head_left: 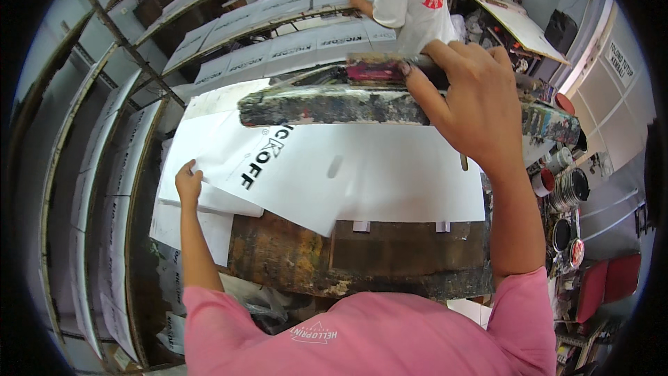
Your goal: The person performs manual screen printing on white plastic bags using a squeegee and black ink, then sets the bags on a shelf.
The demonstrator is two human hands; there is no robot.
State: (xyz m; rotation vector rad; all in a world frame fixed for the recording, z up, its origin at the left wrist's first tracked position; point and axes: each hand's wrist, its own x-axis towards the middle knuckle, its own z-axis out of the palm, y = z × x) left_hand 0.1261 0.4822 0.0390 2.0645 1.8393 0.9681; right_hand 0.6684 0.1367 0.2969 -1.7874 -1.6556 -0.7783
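My left hand (188, 182) pinches the left edge of a white sheet (292, 191) with black printed lettering. That sheet slants over a stack of white paper (229, 201) at the left and laps over another white sheet (417, 174). My right hand (476, 97) is closed at the raised front bar of a paint-crusted screen-printing frame (327, 106), above the sheets. Beside its thumb lies a magenta-stained bar (376, 69), possibly a squeegee handle. The frame's mesh is mostly hidden.
Two small white tabs (361, 226) sit on the stained wooden table (278, 251). Drying racks (132, 160) with printed sheets stand left and ahead. A person in a white shirt (414, 7) works beyond the frame. Paint cans (569, 188) crowd the right side.
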